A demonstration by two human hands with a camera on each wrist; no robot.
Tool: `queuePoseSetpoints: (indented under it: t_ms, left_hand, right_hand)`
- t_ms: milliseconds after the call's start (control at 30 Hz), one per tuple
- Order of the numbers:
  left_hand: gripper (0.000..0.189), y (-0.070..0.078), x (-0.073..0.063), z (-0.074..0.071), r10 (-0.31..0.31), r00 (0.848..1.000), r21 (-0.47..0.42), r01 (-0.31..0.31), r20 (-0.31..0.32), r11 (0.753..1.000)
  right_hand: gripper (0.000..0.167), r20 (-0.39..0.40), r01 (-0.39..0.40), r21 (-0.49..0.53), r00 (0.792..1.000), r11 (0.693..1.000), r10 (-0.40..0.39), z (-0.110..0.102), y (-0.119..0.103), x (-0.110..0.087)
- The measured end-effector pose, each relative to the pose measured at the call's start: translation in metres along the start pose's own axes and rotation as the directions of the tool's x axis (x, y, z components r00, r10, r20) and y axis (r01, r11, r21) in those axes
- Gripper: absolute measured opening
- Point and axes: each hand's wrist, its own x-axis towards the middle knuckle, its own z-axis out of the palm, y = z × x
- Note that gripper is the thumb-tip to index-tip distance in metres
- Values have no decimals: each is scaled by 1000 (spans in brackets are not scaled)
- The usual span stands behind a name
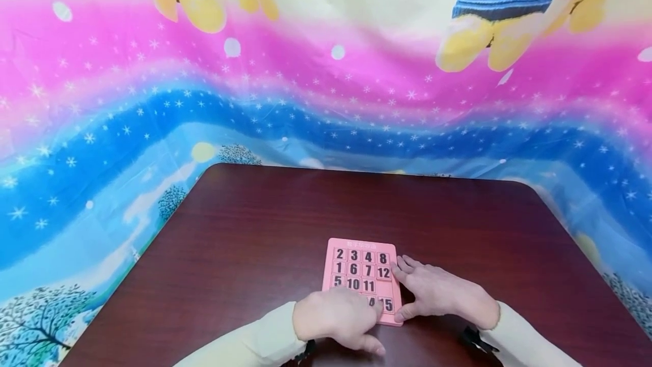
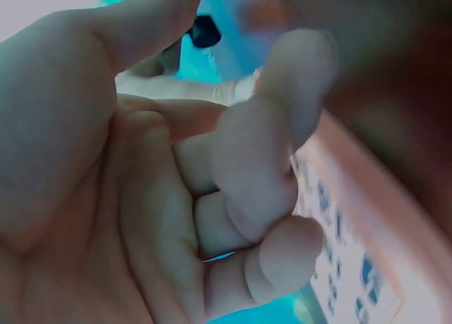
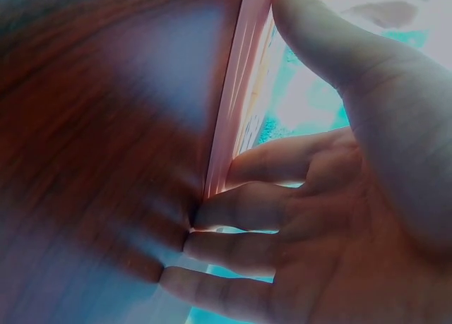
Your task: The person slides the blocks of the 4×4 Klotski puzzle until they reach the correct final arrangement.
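Observation:
A pink sliding number puzzle (image 1: 328, 268) with black-numbered tiles lies flat on the dark red-brown table (image 1: 244, 242). To the right of tile 11 (image 1: 369, 286) the puzzle's pink base shows. My left hand (image 1: 338, 313) is over the bottom rows, with a fingertip at tile 15 (image 1: 388, 305); it hides part of the lower left. In the left wrist view its fingers (image 2: 254, 162) are loosely bent above the tiles. My right hand (image 1: 443, 292) rests along the puzzle's right edge, thumb at the lower corner. Nearly straight fingers (image 3: 240, 250) touch the side in the right wrist view.
Behind the table hangs a colourful cloth (image 1: 326, 89) printed with snowflakes, trees and cartoon figures. The table's far edge lies well beyond the puzzle. A dark strap (image 1: 479, 340) shows at my right wrist.

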Motion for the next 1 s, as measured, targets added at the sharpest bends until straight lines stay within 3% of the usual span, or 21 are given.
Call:
queuePoseSetpoints:
  t_ms: [167,400,667,1000]
  left_hand:
    - [75,-9,13,-11,-66,998,-50,66,-4,997]
    - [89,-14,32,-14,-192,981,-60,194,39,979]
    - [92,-13,42,-11,-207,977,-46,210,53,977]
    - [109,-9,36,-2,-169,985,-66,171,40,983]
  right_hand:
    - [103,-16,3,-3,1000,1000,-3,0,1,-3]
    - [104,-29,31,-2,999,1000,-31,1,2,-5]
    - [105,-41,37,-5,998,999,-37,2,3,-7]
    - [103,-25,29,3,999,1000,-29,3,0,-5]
